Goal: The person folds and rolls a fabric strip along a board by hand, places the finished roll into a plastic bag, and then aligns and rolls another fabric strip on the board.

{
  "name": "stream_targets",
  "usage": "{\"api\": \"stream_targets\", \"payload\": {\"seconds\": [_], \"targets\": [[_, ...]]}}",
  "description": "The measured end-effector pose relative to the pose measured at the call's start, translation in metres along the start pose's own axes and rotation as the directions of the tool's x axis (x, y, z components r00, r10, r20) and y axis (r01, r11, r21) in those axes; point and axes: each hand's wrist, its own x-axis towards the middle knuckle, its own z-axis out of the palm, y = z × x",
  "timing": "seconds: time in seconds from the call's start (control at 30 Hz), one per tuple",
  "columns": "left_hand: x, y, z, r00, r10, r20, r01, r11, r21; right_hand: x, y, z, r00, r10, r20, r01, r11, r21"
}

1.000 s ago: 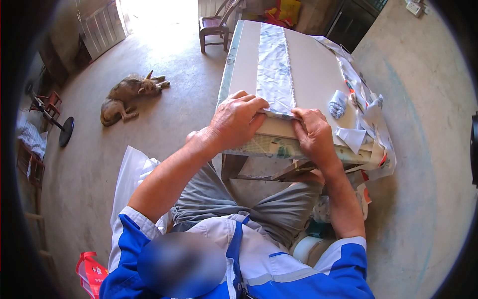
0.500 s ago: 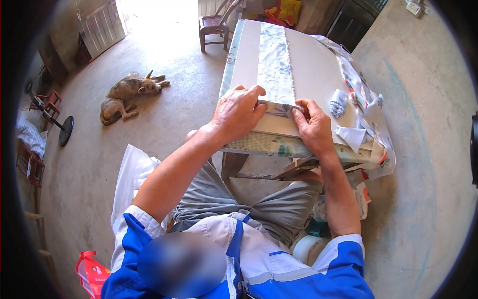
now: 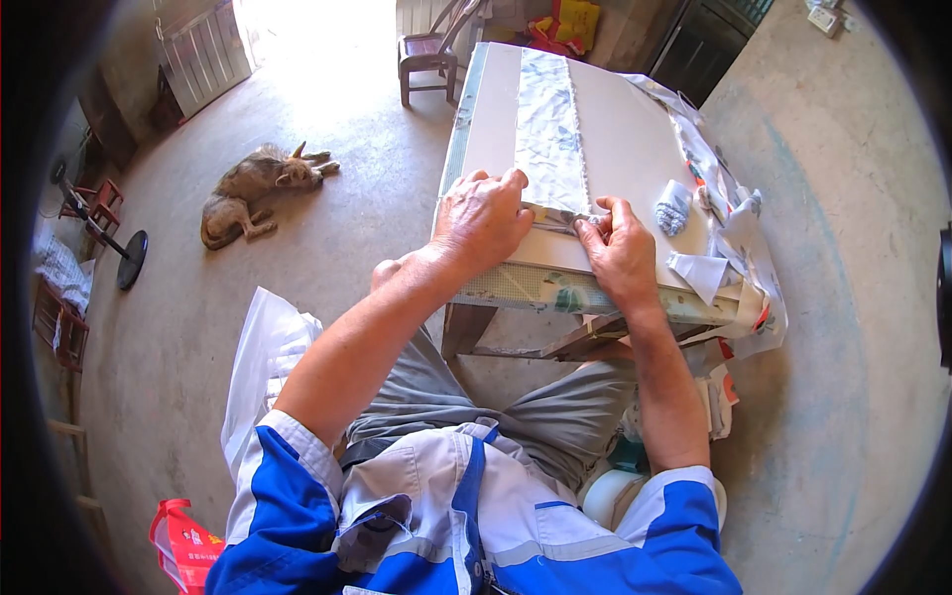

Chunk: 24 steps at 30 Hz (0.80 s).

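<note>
A long strip of pale patterned cloth (image 3: pixel 550 129) lies lengthwise on a white board (image 3: pixel 635 149) on top of a table. Its near end is folded or rolled into a narrow, darker band between my hands. My left hand (image 3: pixel 483 220) is closed over the left corner of that end, its fingertips partly hidden behind the knuckles. At the right corner, my right hand (image 3: pixel 623 253) pinches the cloth between thumb and fingers. To the right of my right hand, a small grey-and-white fabric roll (image 3: pixel 673 208) rests on the board.
White cloth scraps (image 3: pixel 702 273) and hanging fabric (image 3: pixel 749 253) crowd the table's right edge. A dog (image 3: pixel 258 190) lies on the concrete floor to the left. Behind the table stands a wooden chair (image 3: pixel 428 55). White cloth (image 3: pixel 263 362) hangs by my left thigh.
My left hand has shifted slightly right along the cloth's near end, and my right hand slightly left. They are a little closer together, both still at the cloth.
</note>
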Motion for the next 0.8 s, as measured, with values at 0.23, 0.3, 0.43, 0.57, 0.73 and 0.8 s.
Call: {"api": "stream_targets", "payload": {"seconds": [0.23,0.3,0.43,0.57,0.73,0.8], "targets": [[-0.003,0.001,-0.003,0.998,-0.053,-0.043,0.055,0.997,0.061,0.001,-0.004,-0.001,0.999,0.04,-0.009,-0.04,0.998,-0.042],[-0.003,0.0,-0.002,0.997,-0.053,-0.048,0.057,0.996,0.074,-0.002,-0.014,-0.005,0.989,-0.135,-0.055,0.121,0.972,-0.201],[-0.002,0.002,-0.002,0.998,-0.051,-0.045,0.054,0.997,0.063,-0.014,-0.029,-0.003,0.903,-0.429,0.011,0.419,0.877,-0.236],[-0.003,0.003,-0.002,0.997,-0.063,-0.035,0.065,0.997,0.041,-0.022,-0.033,0.002,0.851,-0.489,0.19,0.524,0.805,-0.277],[-0.002,0.003,-0.004,0.997,-0.081,-0.013,0.082,0.996,0.042,-0.028,-0.015,-0.006,0.894,-0.305,0.329,0.405,0.864,-0.299],[-0.001,0.005,-0.006,0.998,-0.067,-0.016,0.068,0.995,0.067,-0.03,-0.009,-0.008,0.899,-0.294,0.326,0.397,0.861,-0.319]]}}
